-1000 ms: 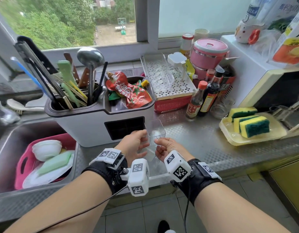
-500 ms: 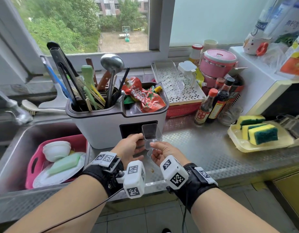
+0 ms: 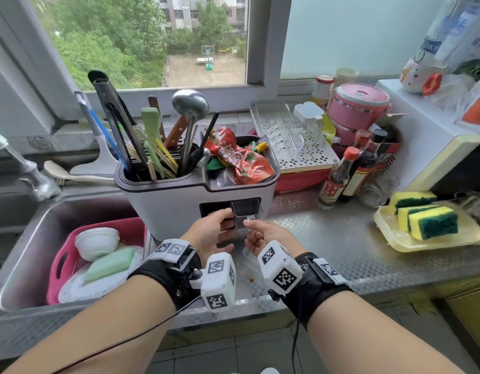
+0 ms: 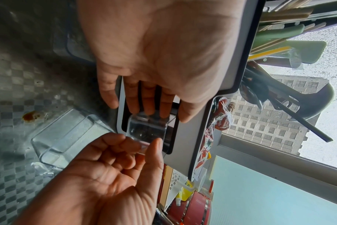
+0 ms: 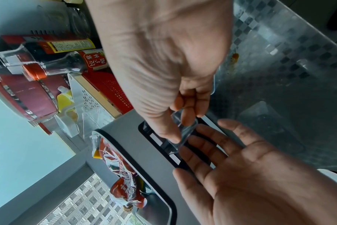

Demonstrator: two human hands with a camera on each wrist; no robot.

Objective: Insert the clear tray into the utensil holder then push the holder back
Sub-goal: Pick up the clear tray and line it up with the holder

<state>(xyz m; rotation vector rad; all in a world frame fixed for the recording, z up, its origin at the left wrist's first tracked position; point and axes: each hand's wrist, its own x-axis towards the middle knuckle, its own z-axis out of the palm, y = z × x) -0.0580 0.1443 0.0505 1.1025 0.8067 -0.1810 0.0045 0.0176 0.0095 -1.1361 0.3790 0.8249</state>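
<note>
The white utensil holder point(image 3: 168, 206) point(image 4: 190, 137) point(image 5: 140, 144) stands on the steel counter, full of utensils, with a dark slot low in its front. The clear tray point(image 3: 247, 210) point(image 4: 144, 129) point(image 5: 187, 130) sits at the right end of that slot, its far end partly inside. My right hand point(image 3: 256, 230) point(image 4: 144, 144) point(image 5: 181, 129) pinches the tray's near edge between thumb and fingers. My left hand point(image 3: 217, 228) point(image 4: 156, 106) point(image 5: 212, 152) lies flat in front of the slot, its straight fingers touching the tray's left side.
A second clear tray point(image 4: 61, 137) lies on the counter just behind my hands. The sink with a pink basin point(image 3: 68, 238) is at the left. Sauce bottles point(image 3: 338, 176), a red basket point(image 3: 301, 179) and a sponge tray point(image 3: 422, 225) stand at the right.
Both hands have carried the clear tray forward from above the counter to the holder's slot, and its far end has entered the opening. The holder has not moved.
</note>
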